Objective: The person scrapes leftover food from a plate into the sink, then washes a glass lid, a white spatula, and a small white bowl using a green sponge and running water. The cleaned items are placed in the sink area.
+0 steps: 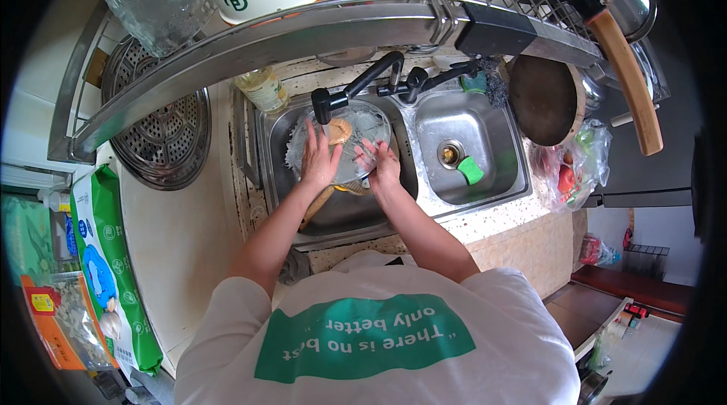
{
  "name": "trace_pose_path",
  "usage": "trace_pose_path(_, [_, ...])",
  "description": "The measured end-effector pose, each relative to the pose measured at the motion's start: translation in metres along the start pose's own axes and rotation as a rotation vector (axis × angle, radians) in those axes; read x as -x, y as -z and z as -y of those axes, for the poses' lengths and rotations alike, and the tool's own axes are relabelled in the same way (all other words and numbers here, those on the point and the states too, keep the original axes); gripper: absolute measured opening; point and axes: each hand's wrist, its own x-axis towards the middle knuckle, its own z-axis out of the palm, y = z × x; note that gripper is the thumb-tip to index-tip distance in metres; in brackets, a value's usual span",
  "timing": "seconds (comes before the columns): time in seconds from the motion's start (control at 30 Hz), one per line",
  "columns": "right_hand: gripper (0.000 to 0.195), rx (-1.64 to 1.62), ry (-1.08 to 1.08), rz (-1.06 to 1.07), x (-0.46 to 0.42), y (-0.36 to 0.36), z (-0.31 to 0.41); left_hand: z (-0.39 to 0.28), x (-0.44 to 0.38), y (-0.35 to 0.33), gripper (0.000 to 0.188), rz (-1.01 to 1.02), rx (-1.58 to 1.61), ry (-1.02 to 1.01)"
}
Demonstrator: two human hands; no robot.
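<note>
A round clear lid, seemingly glass with a tan knob [339, 130], is tilted under the black faucet [363, 82] over the left basin of a steel sink [271, 200]. Water runs from the spout onto the lid's left part. My left hand [319, 156] lies at the lid's left side, fingers spread near the stream; whether it grips the lid I cannot tell. At the right edge, my right hand [383, 163] holds the lid, some fingers seen through it. Below the lid, partly hidden, are a wooden handle [317, 209] and something yellow [355, 188].
A green sponge [470, 170] lies in the right basin. A steel dish rack [255, 27] crosses above the sink, with a wooden pan handle [625, 75] jutting from it. An oil bottle [263, 90] stands behind left, a round brown board or pan [539, 99] at right.
</note>
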Motion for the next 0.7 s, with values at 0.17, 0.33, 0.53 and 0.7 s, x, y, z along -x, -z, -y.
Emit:
trace_pose_path(0.17, [0.031,0.000,0.035,0.124,0.010,0.035,0.014,0.037,0.051,-0.030,0.065,0.047,-0.160,0.376])
trace_pose_path(0.33, [0.036,0.001,-0.034,0.220,0.007,0.060,0.026,0.084,0.040,-0.045,0.048,-0.054,0.478,0.730])
trace_pose_path(0.53, [0.033,0.255,-0.096,0.245,-0.015,0.088,0.033,0.072,0.026,-0.015,0.027,-0.148,1.235,0.959])
trace_pose_path(0.7, [0.028,0.275,-0.217,0.173,-0.026,0.098,0.027,0.049,0.030,0.017,0.027,-0.103,1.014,0.654])
